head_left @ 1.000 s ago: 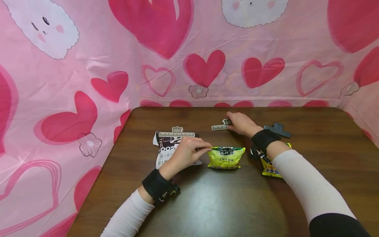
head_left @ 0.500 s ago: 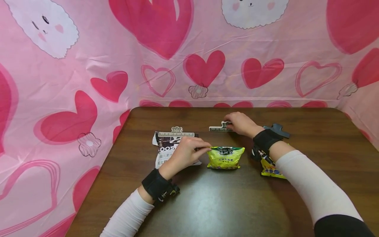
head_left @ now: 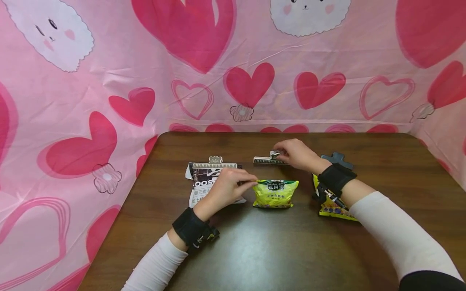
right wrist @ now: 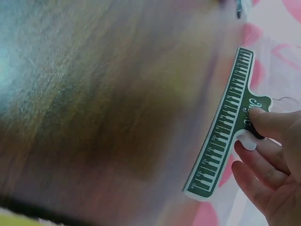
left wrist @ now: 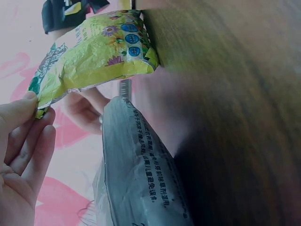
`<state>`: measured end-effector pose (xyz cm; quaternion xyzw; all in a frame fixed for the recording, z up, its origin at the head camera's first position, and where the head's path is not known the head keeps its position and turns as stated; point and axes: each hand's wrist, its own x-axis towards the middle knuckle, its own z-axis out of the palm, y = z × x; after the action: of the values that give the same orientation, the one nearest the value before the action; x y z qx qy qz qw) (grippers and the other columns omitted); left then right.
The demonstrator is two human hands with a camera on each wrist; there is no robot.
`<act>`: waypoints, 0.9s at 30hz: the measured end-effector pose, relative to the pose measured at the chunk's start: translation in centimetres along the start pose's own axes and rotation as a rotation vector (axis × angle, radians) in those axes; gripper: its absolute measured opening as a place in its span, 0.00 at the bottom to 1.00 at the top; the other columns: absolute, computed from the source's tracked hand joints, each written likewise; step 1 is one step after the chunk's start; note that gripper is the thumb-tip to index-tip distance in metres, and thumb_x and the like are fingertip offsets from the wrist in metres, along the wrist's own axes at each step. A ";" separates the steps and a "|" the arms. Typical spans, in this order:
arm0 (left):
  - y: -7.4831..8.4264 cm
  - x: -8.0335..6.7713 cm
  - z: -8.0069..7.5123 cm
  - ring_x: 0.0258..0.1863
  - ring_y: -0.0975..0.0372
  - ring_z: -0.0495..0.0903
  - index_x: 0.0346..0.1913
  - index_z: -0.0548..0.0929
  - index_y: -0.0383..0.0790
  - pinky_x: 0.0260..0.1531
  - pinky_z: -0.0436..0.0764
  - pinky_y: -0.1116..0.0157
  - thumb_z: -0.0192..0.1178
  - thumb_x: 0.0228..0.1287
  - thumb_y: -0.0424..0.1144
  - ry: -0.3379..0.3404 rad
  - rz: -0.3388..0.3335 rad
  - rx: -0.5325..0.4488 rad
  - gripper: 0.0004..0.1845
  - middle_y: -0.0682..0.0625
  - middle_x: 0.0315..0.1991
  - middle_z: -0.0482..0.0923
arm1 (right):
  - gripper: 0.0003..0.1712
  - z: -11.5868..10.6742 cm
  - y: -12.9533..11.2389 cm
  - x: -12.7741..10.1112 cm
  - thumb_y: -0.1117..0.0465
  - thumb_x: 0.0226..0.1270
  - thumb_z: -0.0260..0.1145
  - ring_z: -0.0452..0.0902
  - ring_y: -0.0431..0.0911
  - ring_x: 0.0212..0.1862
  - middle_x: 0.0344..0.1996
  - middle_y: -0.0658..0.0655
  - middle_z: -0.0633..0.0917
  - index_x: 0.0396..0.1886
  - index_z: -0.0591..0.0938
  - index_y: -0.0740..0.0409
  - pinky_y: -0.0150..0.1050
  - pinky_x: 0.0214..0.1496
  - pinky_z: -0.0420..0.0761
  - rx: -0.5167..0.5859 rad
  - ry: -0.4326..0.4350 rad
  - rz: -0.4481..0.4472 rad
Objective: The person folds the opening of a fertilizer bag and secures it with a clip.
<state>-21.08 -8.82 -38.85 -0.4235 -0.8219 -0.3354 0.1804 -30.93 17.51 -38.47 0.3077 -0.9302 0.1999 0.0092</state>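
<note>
Left hand: my left hand (head_left: 226, 188) pinches the top left corner of the yellow-green bag (head_left: 275, 194). In the left wrist view the fingertips (left wrist: 28, 101) close on the bag's sealed edge (left wrist: 44, 101). I judge that the corner pinch pins the bag flat and keeps its mouth edge reachable.

Right hand: my right hand (head_left: 296, 153) grips the clip (head_left: 270, 159) by its raised tab. In the right wrist view a thumb and fingers (right wrist: 263, 123) curl round the tab while the long piano-key bar (right wrist: 223, 132) points away from the palm. Holding it by the tab suggests the bar is kept free to go over an edge.

Clip position: at the far side of the brown surface (head_left: 276, 250), just behind the yellow-green bag and apart from it. I cannot tell whether it is lifted or touching the wood.

Yellow-green bag: lies flat mid-surface, printed side up, top edge toward the backdrop.

Grey-white bag: the grey-white bag (head_left: 204, 184) sits just left of my left hand, partly under it, with a second clip (head_left: 215, 163) already across its top.

Other items: a yellow packet (head_left: 329, 206) lies under my right wrist; a dark clip (head_left: 336, 159) lies beyond it.

Backdrop: pink heart-print sheet (head_left: 109, 81) round the surface.
</note>
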 end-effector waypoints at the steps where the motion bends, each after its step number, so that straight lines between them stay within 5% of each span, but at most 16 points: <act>1: 0.0 0.0 0.0 0.25 0.68 0.83 0.39 0.91 0.41 0.26 0.78 0.71 0.69 0.61 0.35 0.002 0.001 -0.002 0.05 0.52 0.31 0.89 | 0.16 -0.3 -0.1 -0.2 0.62 0.64 0.71 0.83 0.49 0.40 0.43 0.58 0.88 0.51 0.84 0.60 0.49 0.46 0.83 0.010 0.007 -0.005; 16: 0.2 0.0 0.1 0.28 0.66 0.85 0.38 0.91 0.41 0.30 0.79 0.73 0.69 0.60 0.36 -0.003 -0.045 0.003 0.05 0.51 0.32 0.89 | 0.19 -4.6 -2.8 -4.5 0.60 0.60 0.74 0.83 0.43 0.39 0.43 0.53 0.88 0.51 0.85 0.55 0.43 0.45 0.86 0.147 0.071 -0.018; 27: 0.2 -0.1 0.2 0.27 0.67 0.84 0.38 0.91 0.40 0.28 0.82 0.66 0.69 0.60 0.35 -0.023 -0.085 -0.039 0.05 0.50 0.32 0.89 | 0.21 -7.0 -4.7 -7.4 0.63 0.55 0.77 0.75 0.35 0.31 0.37 0.46 0.88 0.50 0.86 0.53 0.30 0.31 0.78 0.164 0.152 -0.186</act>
<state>-20.83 -8.65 -38.93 -0.3954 -0.8346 -0.3537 0.1484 -22.93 20.95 -31.40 0.3762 -0.8749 0.2961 0.0728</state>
